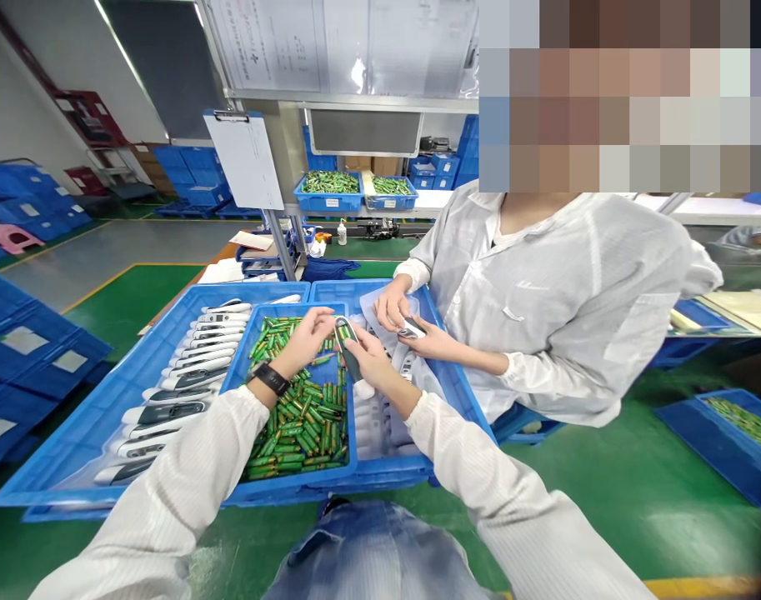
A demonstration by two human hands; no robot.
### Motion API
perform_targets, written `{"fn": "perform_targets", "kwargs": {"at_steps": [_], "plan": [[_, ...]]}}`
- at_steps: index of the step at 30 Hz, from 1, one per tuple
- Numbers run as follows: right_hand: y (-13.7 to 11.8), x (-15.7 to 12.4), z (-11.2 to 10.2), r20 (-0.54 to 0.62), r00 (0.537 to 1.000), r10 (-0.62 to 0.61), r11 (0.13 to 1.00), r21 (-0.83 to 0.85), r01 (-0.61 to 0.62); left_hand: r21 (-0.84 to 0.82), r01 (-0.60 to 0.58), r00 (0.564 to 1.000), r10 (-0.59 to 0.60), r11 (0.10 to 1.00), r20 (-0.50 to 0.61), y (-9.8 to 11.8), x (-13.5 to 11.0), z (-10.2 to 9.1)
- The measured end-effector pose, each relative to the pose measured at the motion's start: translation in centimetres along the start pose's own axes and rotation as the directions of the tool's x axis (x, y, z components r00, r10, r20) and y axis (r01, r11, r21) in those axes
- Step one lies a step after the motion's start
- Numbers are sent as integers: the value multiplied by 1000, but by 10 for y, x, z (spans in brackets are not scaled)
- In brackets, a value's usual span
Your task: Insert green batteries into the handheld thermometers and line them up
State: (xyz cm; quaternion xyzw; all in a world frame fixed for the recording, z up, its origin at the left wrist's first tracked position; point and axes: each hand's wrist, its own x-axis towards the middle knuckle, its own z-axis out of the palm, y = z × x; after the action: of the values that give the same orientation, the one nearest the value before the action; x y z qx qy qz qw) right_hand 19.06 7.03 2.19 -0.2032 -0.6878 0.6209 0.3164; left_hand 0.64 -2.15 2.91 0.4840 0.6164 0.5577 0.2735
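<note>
My right hand [367,357] grips a white handheld device [350,357] with its open back facing up. My left hand [308,333] pinches at the device's top end, where green batteries sit in the compartment; the fingers are closed. Both hands hover over a small blue bin of green batteries [298,408]. A black watch [268,379] is on my left wrist.
A large blue tray [105,417] on the left holds a row of several white devices [186,375]. Another blue tray [455,383] on the right holds more devices. A co-worker in white opposite handles a device [411,329] with both hands. Blue crates stand around on the green floor.
</note>
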Motion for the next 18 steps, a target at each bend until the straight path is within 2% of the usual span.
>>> {"fn": "perform_targets", "kwargs": {"at_steps": [2, 4, 7, 10, 13, 15, 18], "plan": [[9, -1, 32, 56, 997, -47, 999, 26, 45, 151, -9, 998, 19, 988, -66, -2, 4, -13], [15, 2, 41, 21, 994, -110, 994, -13, 111, 407, -20, 997, 50, 913, -63, -5, 5, -22], [22, 8, 26, -104, 962, -252, 948, -225, 224, 668, -68, 996, 16, 741, 84, -10, 2, -27], [29, 12, 8, -10, 935, -354, 855, -408, 319, 729, -120, 964, -97, 674, 248, -14, -2, -25], [38, 12, 6, 119, 940, -319, 791, -514, 333, 769, -167, 933, -153, 617, 326, -16, -4, -25], [46, 12, 7, 114, 963, -243, 756, -600, 262, 790, -198, 924, -158, 580, 348, -17, -2, -26], [58, 14, 4, 61, 996, -63, 703, -706, 88, 806, -232, 905, -184, 544, 384, -20, 0, -29]]}}
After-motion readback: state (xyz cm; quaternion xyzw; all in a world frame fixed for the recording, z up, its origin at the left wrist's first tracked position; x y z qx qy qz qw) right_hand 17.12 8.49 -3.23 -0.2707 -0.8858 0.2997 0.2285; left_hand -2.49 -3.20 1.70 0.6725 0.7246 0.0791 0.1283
